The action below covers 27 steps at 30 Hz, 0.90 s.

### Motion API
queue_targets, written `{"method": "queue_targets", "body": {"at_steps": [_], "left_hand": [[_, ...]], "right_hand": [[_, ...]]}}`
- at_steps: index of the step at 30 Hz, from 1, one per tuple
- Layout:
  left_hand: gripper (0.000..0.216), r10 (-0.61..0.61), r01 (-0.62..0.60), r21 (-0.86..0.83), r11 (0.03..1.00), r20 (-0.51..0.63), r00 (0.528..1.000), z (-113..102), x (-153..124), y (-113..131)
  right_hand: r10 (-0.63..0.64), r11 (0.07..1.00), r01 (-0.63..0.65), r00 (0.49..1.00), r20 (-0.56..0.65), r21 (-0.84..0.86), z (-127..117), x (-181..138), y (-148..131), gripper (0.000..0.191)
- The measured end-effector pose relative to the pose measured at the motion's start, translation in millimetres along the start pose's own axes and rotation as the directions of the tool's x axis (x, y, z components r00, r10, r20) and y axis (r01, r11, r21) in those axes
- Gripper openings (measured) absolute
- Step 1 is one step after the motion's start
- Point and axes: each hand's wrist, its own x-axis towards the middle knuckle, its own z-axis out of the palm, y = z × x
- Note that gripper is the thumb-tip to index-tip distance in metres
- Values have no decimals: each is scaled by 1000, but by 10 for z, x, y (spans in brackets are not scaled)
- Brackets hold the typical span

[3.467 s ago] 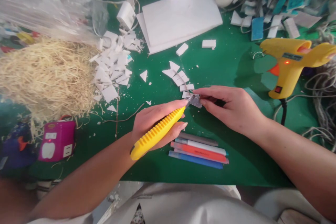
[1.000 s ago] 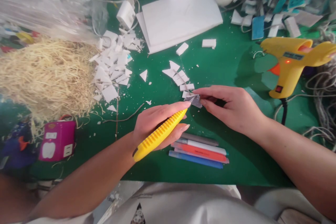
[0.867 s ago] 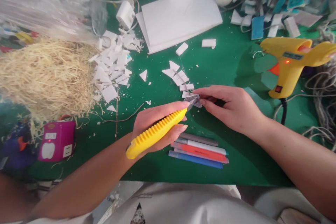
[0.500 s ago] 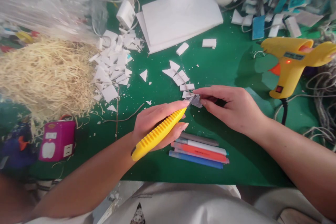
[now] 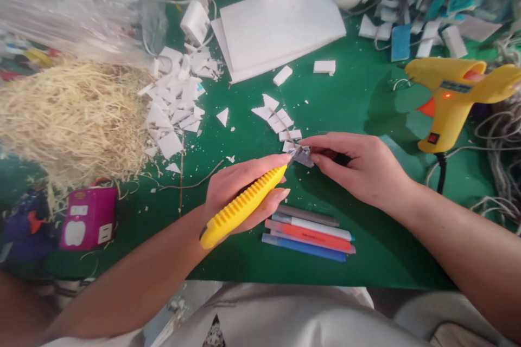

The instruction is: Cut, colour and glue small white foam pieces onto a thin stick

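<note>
My left hand (image 5: 240, 181) is closed round a yellow utility knife (image 5: 244, 209) with a ribbed handle. Its blade end points up and right, against a small grey, foil-like piece (image 5: 303, 156). Thumb and forefinger of my right hand (image 5: 358, 165) pinch that piece at its right edge. Just beyond it lie white foam-board scraps (image 5: 280, 119) with a thin cord across them. Closer to me, several felt-tip pens (image 5: 311, 234) in grey, white, red and blue lie side by side.
A yellow hot glue gun (image 5: 448, 100) stands at the right, its light lit. White boards (image 5: 280, 27) lie at the back. To the left are a heap of white scraps (image 5: 175, 103), straw-like shreds (image 5: 81, 114) and a magenta box (image 5: 89, 217). Coloured offcuts (image 5: 431, 5) pile up back right.
My left hand and the utility knife have drawn back slightly to the lower left, showing more of the blade. My right hand stays in place with the grey piece.
</note>
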Motion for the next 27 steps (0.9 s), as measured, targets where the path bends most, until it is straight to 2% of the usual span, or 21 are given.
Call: {"method": "queue_targets", "body": {"at_steps": [6, 10, 16, 21, 27], "left_hand": [[35, 83, -83, 1, 997, 43, 996, -10, 21, -15], [34, 143, -143, -22, 990, 29, 989, -10, 17, -19], [37, 45, -45, -24, 999, 12, 999, -7, 8, -13], [36, 100, -99, -22, 995, 39, 994, -7, 19, -29], [35, 59, -58, -34, 998, 25, 998, -4, 16, -15]], "right_hand": [[11, 1000, -11, 1000, -5, 8, -7, -5, 3, 30], [0, 1000, 0, 1000, 2, 6, -5, -5, 8, 30], [-3, 1000, 3, 1000, 11, -13, -6, -9, 19, 32], [-12, 1000, 12, 1000, 6, -20, -13, -9, 13, 31], [-34, 999, 34, 999, 3, -12, -4, -6, 23, 32]]}}
